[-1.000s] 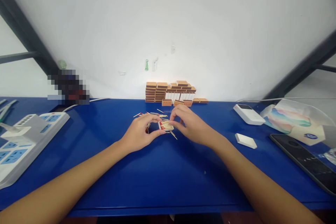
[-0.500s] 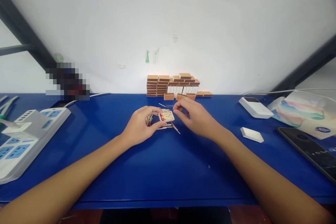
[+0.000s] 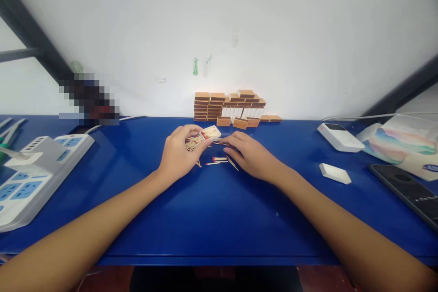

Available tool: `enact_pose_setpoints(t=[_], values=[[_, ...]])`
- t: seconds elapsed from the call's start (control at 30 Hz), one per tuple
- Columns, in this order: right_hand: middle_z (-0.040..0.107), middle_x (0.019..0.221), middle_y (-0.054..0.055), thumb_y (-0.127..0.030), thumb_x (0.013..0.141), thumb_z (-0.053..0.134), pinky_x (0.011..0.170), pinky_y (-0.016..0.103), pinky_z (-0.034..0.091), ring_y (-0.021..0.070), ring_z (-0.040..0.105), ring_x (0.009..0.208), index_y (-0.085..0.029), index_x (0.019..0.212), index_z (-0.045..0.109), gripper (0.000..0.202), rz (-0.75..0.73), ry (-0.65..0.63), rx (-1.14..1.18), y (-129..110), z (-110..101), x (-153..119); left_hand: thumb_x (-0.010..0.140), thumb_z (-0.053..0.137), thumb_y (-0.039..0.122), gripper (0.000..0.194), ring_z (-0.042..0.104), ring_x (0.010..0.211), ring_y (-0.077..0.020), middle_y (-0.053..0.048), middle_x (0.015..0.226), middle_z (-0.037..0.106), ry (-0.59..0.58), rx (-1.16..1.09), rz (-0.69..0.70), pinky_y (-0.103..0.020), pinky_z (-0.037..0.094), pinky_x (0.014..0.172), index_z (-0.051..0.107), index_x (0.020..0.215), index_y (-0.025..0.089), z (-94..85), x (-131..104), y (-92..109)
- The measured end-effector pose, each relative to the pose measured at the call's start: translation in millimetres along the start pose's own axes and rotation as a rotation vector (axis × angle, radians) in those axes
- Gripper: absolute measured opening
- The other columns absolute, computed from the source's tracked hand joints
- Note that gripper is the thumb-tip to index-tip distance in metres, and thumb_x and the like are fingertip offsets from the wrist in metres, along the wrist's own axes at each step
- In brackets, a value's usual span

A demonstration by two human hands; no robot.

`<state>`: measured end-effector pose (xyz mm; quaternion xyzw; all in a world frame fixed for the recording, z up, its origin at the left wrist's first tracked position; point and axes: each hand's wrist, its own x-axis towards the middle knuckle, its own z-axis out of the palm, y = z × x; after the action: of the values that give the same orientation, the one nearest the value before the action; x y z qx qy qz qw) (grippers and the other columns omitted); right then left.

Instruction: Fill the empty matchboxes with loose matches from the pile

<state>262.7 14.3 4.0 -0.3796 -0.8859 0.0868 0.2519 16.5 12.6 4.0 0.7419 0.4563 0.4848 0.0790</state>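
My left hand is closed around a small white matchbox tray, gripping it between thumb and fingers. The tray is tilted, and red-headed matches show at its near left end. Below it and beside my left palm lies a loose pile of matches, partly hidden by the hand. Just right of the tray, my right hand has its thumb and forefinger drawn close together on a match end; the fingers partly cover it. Several separate matches lie on the blue table between my hands.
Stacked matchboxes stand against the wall, with a few boxes in front. A white power strip lies left. On the right are a white device, a white tray-like block, a phone and a tissue pack.
My left hand has raised and tilted the tray away from me, uncovering more of the pile. My right hand has lowered its fingers to the matches beside the tray. The view has shifted slightly.
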Motion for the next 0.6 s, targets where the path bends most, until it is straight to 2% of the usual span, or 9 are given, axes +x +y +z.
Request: enact_pose_setpoints(t=[0.13, 0.3, 0.37, 0.5, 0.6], values=[[0.064, 0.117, 0.014, -0.023, 0.109, 0.047, 0.097, 0.045, 0.052, 0.0273, 0.062, 0.107, -0.019, 0.134, 0.063, 0.03, 0.003, -0.006, 0.005, 2.8, 4.5, 0.3, 0.088, 0.084, 0.035, 0.027, 0.078, 0.102, -0.0242, -0.005, 0.109, 0.079, 0.028, -0.016, -0.048, -0.039, 0.061, 0.09, 0.071, 0.108, 0.023, 0.3, 2.6, -4.2], [0.063, 0.105, 0.009, -0.026, 0.107, 0.055, 0.09, 0.039, 0.051, 0.0235, 0.061, 0.098, -0.02, 0.103, 0.066, 0.013, 0.024, -0.017, 0.056, -1.3, 0.7, 1.4, 0.087, 0.085, 0.035, 0.026, 0.078, 0.101, -0.0245, -0.005, 0.108, 0.079, -0.002, -0.012, -0.053, -0.04, 0.061, 0.091, 0.071, 0.106, 0.022, 0.9, 2.9, -5.9], [0.061, 0.104, 0.007, -0.031, 0.103, 0.063, 0.085, 0.037, 0.05, 0.0215, 0.06, 0.092, -0.021, 0.099, 0.065, 0.011, 0.06, -0.034, 0.092, -5.8, -2.8, 0.5, 0.087, 0.085, 0.035, 0.027, 0.078, 0.102, -0.025, -0.006, 0.108, 0.079, -0.015, -0.011, -0.052, -0.041, 0.061, 0.091, 0.071, 0.106, 0.022, 0.7, 2.6, -4.8], [0.061, 0.108, 0.007, -0.044, 0.098, 0.071, 0.081, 0.036, 0.05, 0.0206, 0.058, 0.089, -0.021, 0.103, 0.063, 0.024, 0.146, -0.122, 0.102, -11.3, -14.2, -3.4, 0.088, 0.084, 0.037, 0.027, 0.078, 0.099, -0.0244, -0.006, 0.108, 0.078, -0.036, -0.008, -0.041, -0.04, 0.061, 0.09, 0.071, 0.107, 0.023, 0.3, 1.6, -3.7], [0.061, 0.105, 0.007, -0.054, 0.093, 0.073, 0.078, 0.037, 0.049, 0.022, 0.058, 0.089, -0.022, 0.097, 0.062, 0.035, 0.232, -0.189, 0.055, -10.4, -25.1, -5.4, 0.088, 0.084, 0.038, 0.027, 0.077, 0.1, -0.0246, -0.006, 0.109, 0.077, -0.048, -0.005, -0.011, -0.041, 0.06, 0.09, 0.071, 0.107, 0.023, 0.6, 0.8, -4.7]])
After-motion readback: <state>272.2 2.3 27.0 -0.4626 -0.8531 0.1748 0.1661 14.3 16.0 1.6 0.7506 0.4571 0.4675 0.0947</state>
